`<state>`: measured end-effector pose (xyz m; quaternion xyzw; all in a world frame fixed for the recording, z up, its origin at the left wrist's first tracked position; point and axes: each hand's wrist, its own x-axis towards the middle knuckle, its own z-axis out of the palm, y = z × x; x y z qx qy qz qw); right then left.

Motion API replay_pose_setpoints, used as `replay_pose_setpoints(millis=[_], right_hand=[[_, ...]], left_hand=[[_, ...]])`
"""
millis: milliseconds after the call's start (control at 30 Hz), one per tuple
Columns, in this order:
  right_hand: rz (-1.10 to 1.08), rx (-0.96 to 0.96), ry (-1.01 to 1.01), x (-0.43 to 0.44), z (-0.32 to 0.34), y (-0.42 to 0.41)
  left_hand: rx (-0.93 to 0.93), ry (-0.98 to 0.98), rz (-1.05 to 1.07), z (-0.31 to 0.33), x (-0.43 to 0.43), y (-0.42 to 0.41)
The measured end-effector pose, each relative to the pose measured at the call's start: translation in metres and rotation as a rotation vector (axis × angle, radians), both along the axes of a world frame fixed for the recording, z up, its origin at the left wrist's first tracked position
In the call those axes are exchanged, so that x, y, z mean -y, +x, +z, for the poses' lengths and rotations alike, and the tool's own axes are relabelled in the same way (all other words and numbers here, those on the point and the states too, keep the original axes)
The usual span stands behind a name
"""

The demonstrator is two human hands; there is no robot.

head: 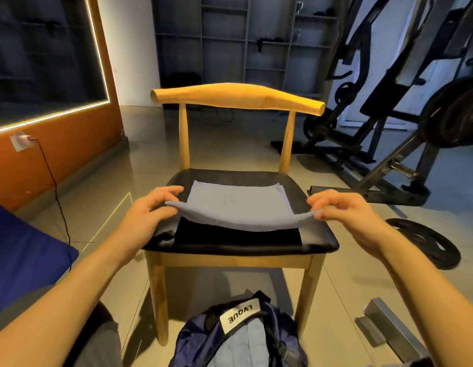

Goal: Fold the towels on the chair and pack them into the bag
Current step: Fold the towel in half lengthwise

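Grey-blue towel (pixel 238 205): lying on the black seat of the wooden chair (pixel 238 98), its far half resting flat, its near edge being lifted clear of the seat and sagging in a shallow curve between the two hands.

Left hand (pixel 148 213): reaching in from the lower left with the forearm stretched forward, palm turning inward; thumb and forefinger are pinching the towel's near-left corner, while the other fingers (pixel 166 193) are fanning out loosely above it.

Right hand (pixel 346 215): reaching in from the lower right at about the same height, mirroring the left; thumb and forefinger are pinching the near-right corner, the remaining fingers (pixel 325 198) are spreading slightly and pointing inward.

Bag (pixel 193 340): dark blue, sitting open on the tiled floor (pixel 230 144) just in front of the chair, below the hands, showing a white label (pixel 239 317) and pale blue cloth inside.

Weight plate (pixel 426 242): lying flat on the floor to the right of the chair.

Gym machine (pixel 389 102): black frame, standing behind and to the right.

Blue cushion (pixel 23 250): showing at the left edge.
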<state>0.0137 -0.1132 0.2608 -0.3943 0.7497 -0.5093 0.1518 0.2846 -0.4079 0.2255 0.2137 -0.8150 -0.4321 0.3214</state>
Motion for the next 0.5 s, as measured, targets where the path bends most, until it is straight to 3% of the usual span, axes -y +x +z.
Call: replay_pose_setpoints(millis=[100, 333, 500], right_hand=[[0.091, 0.12, -0.011, 0.001, 0.003, 0.002], [0.142, 0.174, -0.002, -0.001, 0.009, -0.008], [0.092, 0.174, -0.043, 0.01, 0.011, -0.018]], left_hand=[[-0.016, 0.055, 0.001, 0.004, -0.005, -0.006], [-0.007, -0.3, 0.095, 0.002, -0.014, -0.003], [-0.04, -0.141, 0.182, 0.012, -0.004, -0.022]])
